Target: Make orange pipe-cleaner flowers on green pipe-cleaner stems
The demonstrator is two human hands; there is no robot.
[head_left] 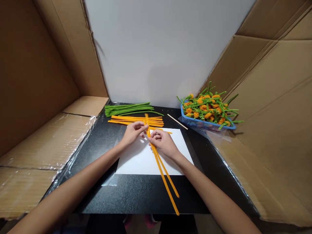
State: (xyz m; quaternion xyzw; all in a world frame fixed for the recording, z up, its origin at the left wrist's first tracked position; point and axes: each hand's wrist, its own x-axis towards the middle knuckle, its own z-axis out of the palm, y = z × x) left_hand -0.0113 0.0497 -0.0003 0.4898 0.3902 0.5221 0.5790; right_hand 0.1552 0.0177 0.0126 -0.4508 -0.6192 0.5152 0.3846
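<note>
Two orange pipe cleaners [159,164] run between my hands, their long ends spreading apart toward the table's front edge. My left hand [135,131] pinches them near their upper end, thumb and fingers closed. Just below and to the right, my right hand [163,143] grips the same pair between thumb and fingertips. Both hands are above a white sheet of paper [136,165]. Behind them lies a row of loose orange pipe cleaners [122,119], partly hidden by the left hand. A bundle of green pipe cleaners [129,109] rests farther back.
At the back right, a blue basket [207,124] is heaped with orange and green pipe-cleaner pieces, stems sticking out past its rim. A thin wooden stick [177,121] lies left of it. Cardboard walls [275,130] flank the black table [114,198] on both sides.
</note>
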